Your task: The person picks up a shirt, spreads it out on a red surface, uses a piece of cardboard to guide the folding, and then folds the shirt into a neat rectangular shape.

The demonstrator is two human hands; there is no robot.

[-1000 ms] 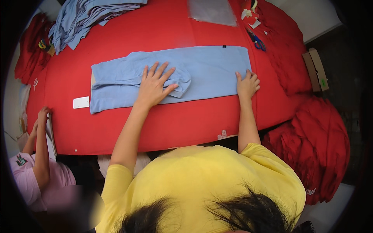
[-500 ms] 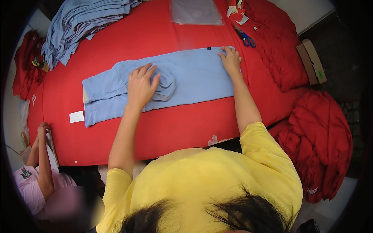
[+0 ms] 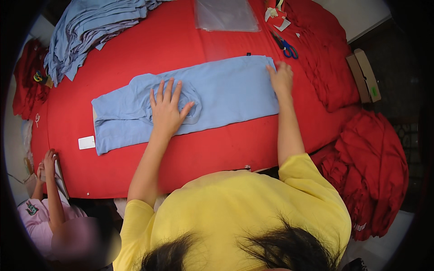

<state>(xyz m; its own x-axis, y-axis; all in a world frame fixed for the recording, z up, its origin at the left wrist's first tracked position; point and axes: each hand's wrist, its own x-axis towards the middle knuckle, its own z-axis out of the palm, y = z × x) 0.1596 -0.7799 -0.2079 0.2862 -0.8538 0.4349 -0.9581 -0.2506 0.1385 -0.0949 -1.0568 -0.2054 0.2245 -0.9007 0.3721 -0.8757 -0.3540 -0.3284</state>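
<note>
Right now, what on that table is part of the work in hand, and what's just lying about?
In hand: light blue garment, left hand flat on it, right hand on its right edge.
Lying about: blue-handled scissors, clear plastic bag, stack of blue garments, white tag.

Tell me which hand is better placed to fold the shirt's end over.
Probably the right hand: it rests at the blue shirt's right edge, while the left hand lies flat mid-shirt, pinning it.

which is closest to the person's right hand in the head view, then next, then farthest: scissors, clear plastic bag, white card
From the right hand:
1. Blue-handled scissors, just beyond it, slightly right.
2. Clear plastic bag, farther up the table, to its left.
3. White card, far left, near the table's front edge.
</note>
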